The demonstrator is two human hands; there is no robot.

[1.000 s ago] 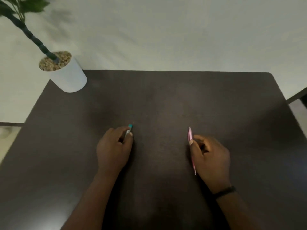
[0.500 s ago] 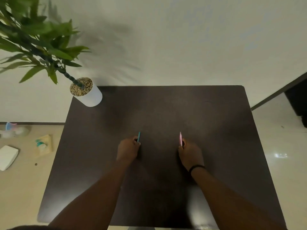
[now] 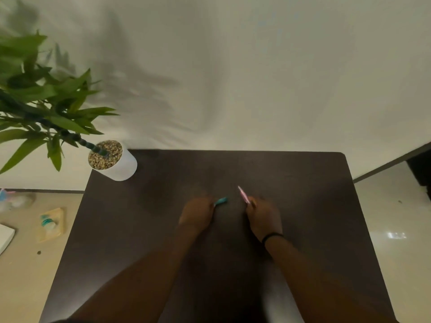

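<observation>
Over the middle of a dark brown table (image 3: 303, 206), my left hand (image 3: 197, 214) grips a teal pen (image 3: 220, 201) whose end sticks out to the right past my fingers. My right hand (image 3: 263, 217), with a black band on its wrist, grips a pink pen (image 3: 243, 194) that points up and to the left. The two pen ends lean toward each other with a small gap between them. Most of each pen is hidden inside my fist.
A white pot (image 3: 116, 163) filled with pebbles holds a leafy green plant (image 3: 39, 108) at the table's far left corner. A pale wall stands behind the table. Small items (image 3: 50, 223) lie on the floor to the left. Shiny floor lies to the right.
The view has pulled back and up, so the table looks smaller. Both hands moved closer together and the pens tilted inward toward each other.
</observation>
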